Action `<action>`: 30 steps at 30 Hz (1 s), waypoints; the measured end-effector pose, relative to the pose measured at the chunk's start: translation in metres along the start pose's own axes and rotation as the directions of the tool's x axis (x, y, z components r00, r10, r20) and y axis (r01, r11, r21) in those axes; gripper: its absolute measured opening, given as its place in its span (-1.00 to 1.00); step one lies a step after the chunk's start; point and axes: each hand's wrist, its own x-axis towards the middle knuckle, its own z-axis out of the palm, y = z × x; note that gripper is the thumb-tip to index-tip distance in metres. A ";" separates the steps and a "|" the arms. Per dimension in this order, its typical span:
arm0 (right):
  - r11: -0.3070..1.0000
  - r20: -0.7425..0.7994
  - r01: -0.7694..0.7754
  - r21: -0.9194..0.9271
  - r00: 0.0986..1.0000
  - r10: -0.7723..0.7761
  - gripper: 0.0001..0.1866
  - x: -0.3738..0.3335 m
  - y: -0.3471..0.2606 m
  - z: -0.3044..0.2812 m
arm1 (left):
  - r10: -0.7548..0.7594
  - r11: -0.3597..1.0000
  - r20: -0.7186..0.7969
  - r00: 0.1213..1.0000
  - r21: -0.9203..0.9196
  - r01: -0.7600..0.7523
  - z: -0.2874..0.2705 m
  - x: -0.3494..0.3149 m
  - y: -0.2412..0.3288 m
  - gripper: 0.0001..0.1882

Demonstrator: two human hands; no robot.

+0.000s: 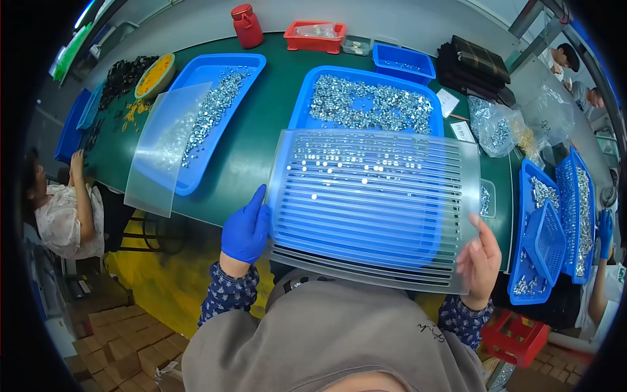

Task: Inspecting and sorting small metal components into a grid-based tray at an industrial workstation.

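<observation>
Between my hands is a clear slotted plastic plate [470, 196] with long parallel slots, tilted over a blue tray [300, 98]. My left hand [245, 228], in a blue glove, grips the plate's left edge, thumb upward. My bare right hand [480, 261], slightly blurred, is closed at the right edge. Small round silvery pieces [364, 181] lie scattered along the upper slots. Beyond the plate, a heap of small shiny metal parts [372, 104] fills the tray's far end; the tray's near part shows through the plate.
On the green table [238, 170], a second blue tray [245, 65] holds metal parts under a frosted sheet [147, 176]. A red canister [247, 27], red bin [315, 44] and small blue bin [405, 63] line the back. Blue baskets [545, 238] stand right. A person [68, 215] sits left.
</observation>
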 end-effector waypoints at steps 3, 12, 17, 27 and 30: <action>1.000 -0.007 0.003 -0.029 1.000 -0.004 -0.48 0.000 -0.005 -0.002 | 0.014 1.000 0.002 1.000 0.000 -0.014 0.004 0.002 0.000 -0.60; 0.996 -0.023 -0.005 -0.092 1.000 0.003 -0.47 -0.001 0.004 -0.003 | 0.080 0.995 -0.034 0.996 0.055 -0.078 0.005 0.004 0.000 -0.60; 0.994 -0.021 -0.005 -0.110 1.000 0.003 -0.47 -0.001 0.011 -0.005 | 0.075 0.995 -0.028 0.997 0.068 -0.073 0.004 0.002 0.000 -0.60; 0.977 -0.086 -0.186 -0.103 0.980 0.177 -0.52 -0.001 0.051 -0.007 | 0.112 0.988 -0.002 0.994 0.104 -0.111 0.002 0.001 0.002 -0.58; 0.969 -0.069 -0.217 -0.113 0.975 0.211 -0.56 -0.005 0.058 -0.013 | 0.126 0.983 0.022 0.992 0.131 -0.127 -0.002 -0.004 0.006 -0.58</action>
